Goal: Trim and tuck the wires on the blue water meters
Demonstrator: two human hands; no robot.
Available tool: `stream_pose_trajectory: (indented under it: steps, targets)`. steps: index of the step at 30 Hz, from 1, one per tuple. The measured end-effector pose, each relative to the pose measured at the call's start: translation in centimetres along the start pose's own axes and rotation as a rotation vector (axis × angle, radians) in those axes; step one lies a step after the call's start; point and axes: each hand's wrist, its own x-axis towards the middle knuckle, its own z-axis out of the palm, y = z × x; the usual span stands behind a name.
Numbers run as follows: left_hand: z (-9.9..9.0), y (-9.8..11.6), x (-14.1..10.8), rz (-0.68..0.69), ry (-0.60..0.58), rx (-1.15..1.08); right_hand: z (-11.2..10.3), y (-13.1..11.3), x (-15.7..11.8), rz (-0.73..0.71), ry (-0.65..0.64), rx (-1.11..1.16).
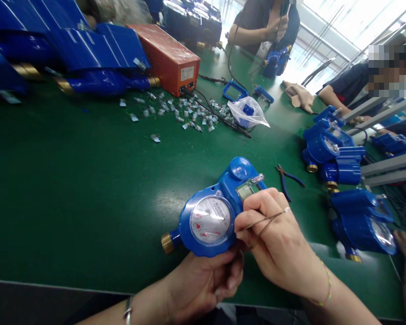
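A blue water meter (211,220) with a round dial, a small display and a brass threaded end lies in front of me, dial up. My left hand (203,284) is at its near edge, thumb along the rim and fingers curled; its fingertips are partly hidden. At the meter's right side my right hand (274,230) is closed in a pinch. A thin brown wire (269,220) loops out from between its fingers across the back of the hand. The wire's other end is hidden. Blue-handled cutters (286,180) lie just beyond my right hand.
Small clear seal tags (192,115) are scattered near an orange box (174,58) with cables. A plastic bag (248,113) holds blue pieces. More blue meters (362,221) stand at the right, larger ones (98,58) at the left. Co-workers (267,27) sit across and to the right.
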Motion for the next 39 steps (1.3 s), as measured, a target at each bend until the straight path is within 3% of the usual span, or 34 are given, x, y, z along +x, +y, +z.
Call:
stream_pose_trajectory:
  steps: [3, 9, 21, 23, 27, 30, 35, 39]
  targets:
    - [0.7, -0.1, 0.3, 0.001, 0.064, -0.044, 0.1, -0.2, 0.0, 0.043, 0.016, 0.014]
    - [0.9, -0.5, 0.9, 0.089, -0.087, 0.016, 0.3, -0.6, 0.0, 0.104, 0.07, 0.084]
    - [0.7, -0.7, 1.1, 0.15, -0.154, -0.029, 0.0, 0.0, -0.5, 0.136, 0.113, 0.275]
    - [0.7, -0.6, 0.9, 0.141, -0.119, -0.026, 0.0, 0.6, -0.9, 0.151, 0.217, 0.448]
    - [0.7, -0.6, 0.8, 0.134, 0.034, 0.017, 0.2, 3.0, -1.6, 0.195, 0.621, 0.661]
    - [1.4, -0.7, 1.5, 0.136, 0.092, 0.066, 0.3, 4.5, -2.1, 0.236, 0.71, 0.504]
    - [3.4, -1.0, 3.3, 0.205, 0.152, 0.094, 0.1, 4.5, -3.2, 0.26, 0.594, 0.196]
    - [3.8, -1.0, 4.1, 0.276, 0.181, 0.102, 1.1, 3.9, -4.2, 0.275, 0.593, 0.123]
